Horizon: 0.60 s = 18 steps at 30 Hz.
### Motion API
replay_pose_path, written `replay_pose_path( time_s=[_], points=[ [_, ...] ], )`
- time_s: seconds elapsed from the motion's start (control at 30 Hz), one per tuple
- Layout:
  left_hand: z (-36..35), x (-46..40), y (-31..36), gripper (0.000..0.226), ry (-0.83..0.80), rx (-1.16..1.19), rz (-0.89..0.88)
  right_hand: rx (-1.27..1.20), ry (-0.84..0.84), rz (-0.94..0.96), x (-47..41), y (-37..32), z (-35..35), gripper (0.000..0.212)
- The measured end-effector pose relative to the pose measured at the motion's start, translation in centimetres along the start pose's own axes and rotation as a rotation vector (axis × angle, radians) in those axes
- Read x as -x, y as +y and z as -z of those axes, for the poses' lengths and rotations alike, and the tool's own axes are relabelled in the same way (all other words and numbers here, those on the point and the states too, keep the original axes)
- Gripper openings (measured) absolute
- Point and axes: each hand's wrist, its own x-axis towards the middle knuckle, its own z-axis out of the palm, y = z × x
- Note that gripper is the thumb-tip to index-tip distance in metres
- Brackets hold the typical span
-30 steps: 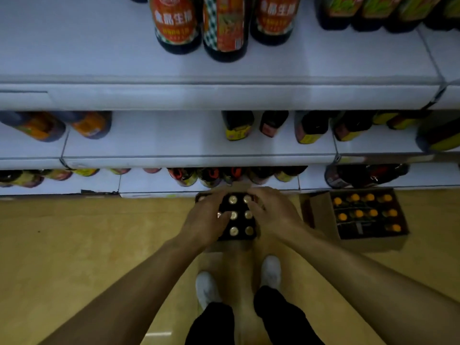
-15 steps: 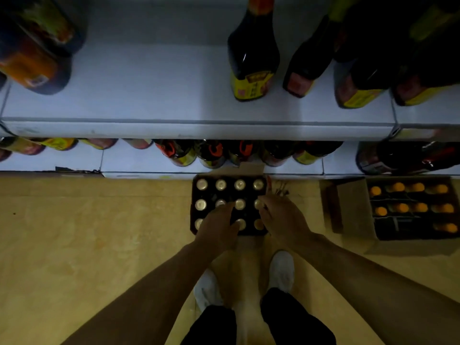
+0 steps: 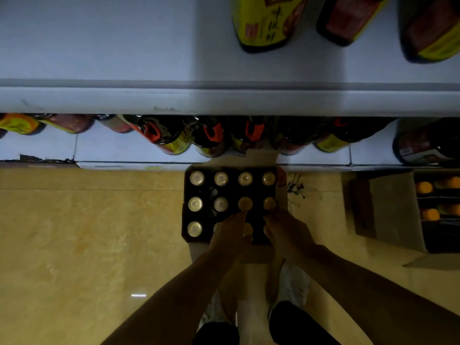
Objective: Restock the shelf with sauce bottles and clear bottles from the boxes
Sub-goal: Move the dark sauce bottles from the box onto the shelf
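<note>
Stock on hand: one open carton (image 3: 185, 220) of dark sauce bottles on the floor, set against the foot of the shelf unit, with gold caps (image 3: 196, 178) showing in rows of four. Every cap position that can be seen is filled; those under the hands cannot be checked, so the carton is judged full or nearly so.

Left hand (image 3: 232, 235): lowered over the near row, fingers bent down around a cap; a pinch on a bottle neck is suggested, though the contact is hidden.

Right hand (image 3: 288, 232): lowered at the near right corner, fingertips at the cap (image 3: 270, 203) of the middle row. Whether a bottle is gripped cannot be told.

Second carton (image 3: 393, 212), well to the right, is seen holding orange-capped bottles (image 3: 424, 188).

Bottom shelf (image 3: 124, 150): dark bottles (image 3: 211, 138) are stocked in the middle, with bare board at its left and right. Upper shelf (image 3: 99, 46): bottles are present at the far right only, and a wide stretch on the left is unfilled.

Progress is judged early: nothing is lifted clear yet, and both cartons are left to be emptied.
</note>
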Motion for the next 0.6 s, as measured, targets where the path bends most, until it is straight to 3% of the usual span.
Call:
replay_pose_path(
  time_s=[0.2,0.33,0.47,0.53,0.6],
  points=[
    [-1.9,-1.7,-0.8,0.061,-0.018,-0.039,-0.027,0.294,-0.093,0.013,-1.9,-0.4,-1.5,0.041],
    [-2.6,-2.1,-1.2,0.059,-0.032,-0.027,-0.02,0.36,-0.137,0.004,-2.3,-0.5,-2.4,0.039],
    [-3.5,-2.4,-1.8,0.038,-0.01,0.04,-0.028,0.384,0.014,-0.042,-2.8,-1.1,-2.3,0.032],
    [-3.7,-2.0,-2.2,0.03,0.028,0.047,-0.044,0.365,-0.095,-0.053,-3.4,-1.0,-3.1,0.036],
    [-3.6,-1.4,-2.3,0.036,0.05,0.09,-0.059,0.346,-0.157,-0.04,-3.8,-0.9,-3.4,0.037]
  ],
)
